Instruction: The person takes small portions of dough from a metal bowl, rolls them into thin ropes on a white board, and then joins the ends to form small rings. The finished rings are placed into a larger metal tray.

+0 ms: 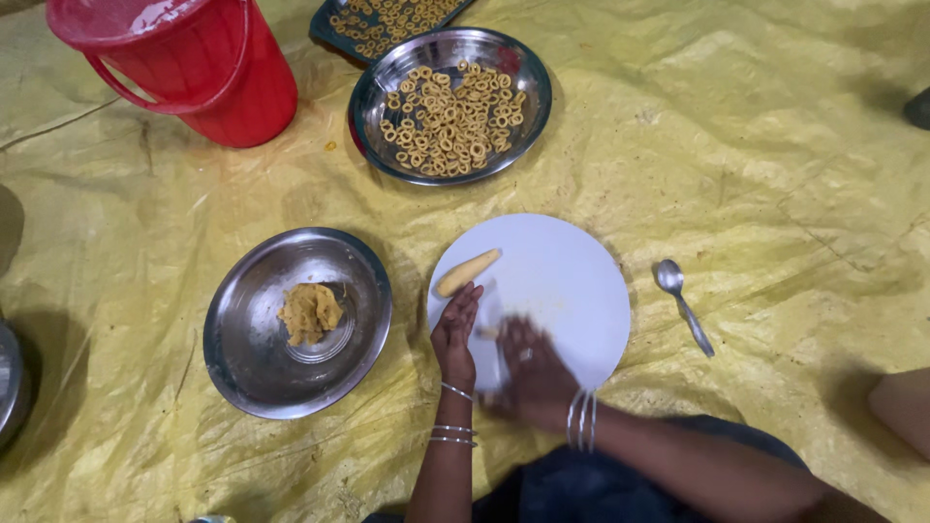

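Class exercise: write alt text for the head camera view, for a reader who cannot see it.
Two hands, left hand and right hand, roll dough on a white round board beside a dough log; nearby, a steel plate of dough rings and a red bucket.

Bare forearms, no sleeves, thin silver bangles on both wrists, dark blue garment at lap, fingers bare
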